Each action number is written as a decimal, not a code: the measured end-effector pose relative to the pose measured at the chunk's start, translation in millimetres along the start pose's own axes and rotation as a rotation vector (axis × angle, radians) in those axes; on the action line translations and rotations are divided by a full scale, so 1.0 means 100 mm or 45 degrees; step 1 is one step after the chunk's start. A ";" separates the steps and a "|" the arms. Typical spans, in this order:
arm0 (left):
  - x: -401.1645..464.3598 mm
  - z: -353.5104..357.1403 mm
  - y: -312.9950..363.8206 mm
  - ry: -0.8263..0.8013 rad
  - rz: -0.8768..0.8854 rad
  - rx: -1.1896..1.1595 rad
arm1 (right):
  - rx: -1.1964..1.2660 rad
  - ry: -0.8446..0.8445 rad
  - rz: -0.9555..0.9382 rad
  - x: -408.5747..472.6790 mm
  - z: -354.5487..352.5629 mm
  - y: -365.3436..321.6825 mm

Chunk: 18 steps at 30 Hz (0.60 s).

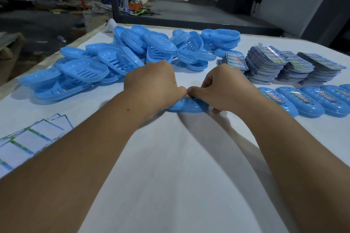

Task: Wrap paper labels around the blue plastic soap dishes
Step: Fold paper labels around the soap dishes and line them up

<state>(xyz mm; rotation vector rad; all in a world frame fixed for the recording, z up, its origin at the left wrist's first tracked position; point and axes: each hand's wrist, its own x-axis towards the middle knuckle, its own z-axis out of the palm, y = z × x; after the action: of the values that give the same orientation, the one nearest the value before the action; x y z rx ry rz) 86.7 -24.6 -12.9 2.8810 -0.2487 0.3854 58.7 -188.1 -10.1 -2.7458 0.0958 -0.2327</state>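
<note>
A blue soap dish (pixel 186 107) lies on the white table (pixel 170 157) in the middle, mostly covered by both hands. My left hand (pixel 151 81) and my right hand (pixel 223 87) grip it from either side, thumbs meeting on top. A small strip of printed paper label (pixel 186 96) shows between the thumbs, pressed against the dish. The rest of the label is hidden under my fingers.
A heap of unlabelled blue dishes (pixel 132 55) fills the far left and centre. Stacks of printed labels (pixel 280 66) stand at far right. A row of labelled dishes (pixel 303 104) lies at right. Loose white sheets (pixel 32 138) lie at near left.
</note>
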 end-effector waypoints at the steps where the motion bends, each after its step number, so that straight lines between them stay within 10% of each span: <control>1: 0.00 0.00 -0.01 0.009 -0.002 -0.011 | 0.008 -0.006 0.004 0.00 -0.01 0.01; 13: 0.15 -0.07 -0.25 0.025 -0.129 -0.302 | 0.241 0.206 -0.103 0.04 -0.06 0.08; 18: 0.15 -0.05 -0.22 0.080 -0.111 -0.349 | 0.226 -0.142 -0.405 -0.02 0.06 0.01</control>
<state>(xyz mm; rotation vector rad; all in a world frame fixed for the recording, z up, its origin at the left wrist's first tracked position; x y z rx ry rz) 104.2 -4.8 -8.5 2.5961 -0.1510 0.3913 57.4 -186.8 -16.7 -2.5781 -0.3752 -0.1635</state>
